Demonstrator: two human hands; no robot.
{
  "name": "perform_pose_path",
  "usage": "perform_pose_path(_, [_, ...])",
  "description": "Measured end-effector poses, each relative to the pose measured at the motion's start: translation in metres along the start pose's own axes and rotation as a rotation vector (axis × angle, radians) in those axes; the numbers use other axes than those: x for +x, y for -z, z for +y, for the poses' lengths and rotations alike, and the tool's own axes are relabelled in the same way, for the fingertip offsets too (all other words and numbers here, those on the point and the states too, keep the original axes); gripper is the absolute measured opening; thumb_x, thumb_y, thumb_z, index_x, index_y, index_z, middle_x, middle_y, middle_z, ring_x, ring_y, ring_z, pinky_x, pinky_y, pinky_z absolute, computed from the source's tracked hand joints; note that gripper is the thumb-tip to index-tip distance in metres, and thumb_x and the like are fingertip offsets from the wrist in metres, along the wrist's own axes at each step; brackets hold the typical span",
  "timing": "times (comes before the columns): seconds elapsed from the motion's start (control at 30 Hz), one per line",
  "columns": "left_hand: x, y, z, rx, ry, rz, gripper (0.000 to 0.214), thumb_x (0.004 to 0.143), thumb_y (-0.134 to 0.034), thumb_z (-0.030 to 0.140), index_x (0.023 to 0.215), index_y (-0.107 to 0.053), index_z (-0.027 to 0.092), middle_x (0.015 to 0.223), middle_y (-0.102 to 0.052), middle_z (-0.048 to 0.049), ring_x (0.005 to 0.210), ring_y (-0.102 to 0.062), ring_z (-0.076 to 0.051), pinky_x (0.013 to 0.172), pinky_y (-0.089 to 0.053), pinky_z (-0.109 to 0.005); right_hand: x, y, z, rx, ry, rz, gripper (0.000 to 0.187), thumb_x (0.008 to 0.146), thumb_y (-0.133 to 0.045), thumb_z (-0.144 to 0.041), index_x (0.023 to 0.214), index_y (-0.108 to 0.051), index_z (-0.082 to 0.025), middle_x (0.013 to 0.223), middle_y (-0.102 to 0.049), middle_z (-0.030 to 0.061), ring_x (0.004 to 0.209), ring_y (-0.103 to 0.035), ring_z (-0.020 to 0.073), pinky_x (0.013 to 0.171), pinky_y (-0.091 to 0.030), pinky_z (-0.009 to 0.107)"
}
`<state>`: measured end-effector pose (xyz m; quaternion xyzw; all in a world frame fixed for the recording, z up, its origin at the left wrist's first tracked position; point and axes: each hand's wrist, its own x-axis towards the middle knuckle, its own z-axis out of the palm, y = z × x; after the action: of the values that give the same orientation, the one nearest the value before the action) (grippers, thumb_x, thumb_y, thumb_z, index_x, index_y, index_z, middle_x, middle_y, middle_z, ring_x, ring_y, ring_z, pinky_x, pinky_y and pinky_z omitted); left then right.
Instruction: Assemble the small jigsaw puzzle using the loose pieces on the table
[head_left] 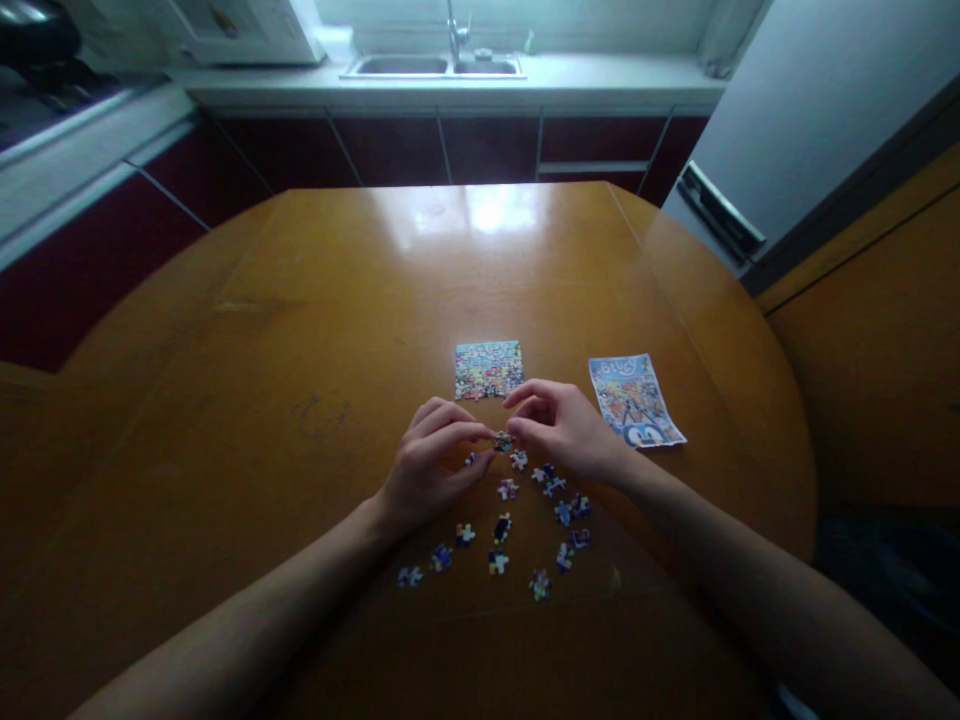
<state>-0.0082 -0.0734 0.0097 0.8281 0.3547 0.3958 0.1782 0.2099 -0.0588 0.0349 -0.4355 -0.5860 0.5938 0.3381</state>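
A small jigsaw puzzle piece is between my two hands, above the table. My left hand is closed, its fingertips and thumb pinching the piece from the left. My right hand is curled at the piece's right side; its thumb tip meets the piece and its index finger is raised a little above. Just beyond my hands lies a partly assembled puzzle, with an uneven lower edge. Several loose pieces are scattered nearer to me, among them a pink and white piece, a blue piece and a dark piece.
A printed picture sheet lies to the right, partly behind my right forearm. Everything rests on a wooden table with rounded ends. Beyond it are a counter with a sink and dark red cabinets; a pale refrigerator stands at right.
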Motion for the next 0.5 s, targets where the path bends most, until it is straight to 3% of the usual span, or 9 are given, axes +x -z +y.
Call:
perform_pose_path(0.1, [0.0023, 0.0005, 0.0003, 0.002, 0.022, 0.032, 0.014, 0.081, -0.075, 0.017, 0.093, -0.069, 0.021, 0.084, -0.064, -0.0018, 0.082, -0.056, -0.017, 0.074, -0.048, -0.032, 0.0015, 0.0078, -0.0025, -0.244, 0.2, 0.082, 0.004, 0.083, -0.066, -0.021, 0.083, -0.064, -0.019, 0.077, -0.065, 0.0009, 0.071, -0.057, 0.0138, 0.065, -0.046, 0.03])
perform_pose_path(0.27, [0.0035, 0.0003, -0.0004, -0.002, 0.044, 0.077, 0.013, 0.081, -0.076, 0.018, 0.092, -0.069, 0.02, 0.083, -0.064, -0.0016, 0.081, -0.057, -0.017, 0.072, -0.048, -0.032, 0.0014, 0.0117, -0.0002, -0.403, 0.481, -0.078, 0.005, 0.084, -0.068, -0.019, 0.086, -0.064, -0.021, 0.094, -0.065, 0.0034, 0.09, -0.059, 0.0164, 0.081, -0.049, 0.033])
perform_pose_path(0.5, [0.0022, 0.0011, -0.001, -0.038, 0.07, 0.063, 0.018, 0.08, -0.077, 0.02, 0.096, -0.069, 0.02, 0.086, -0.064, -0.0021, 0.082, -0.057, -0.017, 0.073, -0.048, -0.032, 0.0037, 0.0098, 0.0064, -0.429, 0.591, -0.107, 0.004, 0.088, -0.064, -0.018, 0.087, -0.066, -0.021, 0.092, -0.065, 0.0044, 0.089, -0.061, 0.0164, 0.081, -0.051, 0.033])
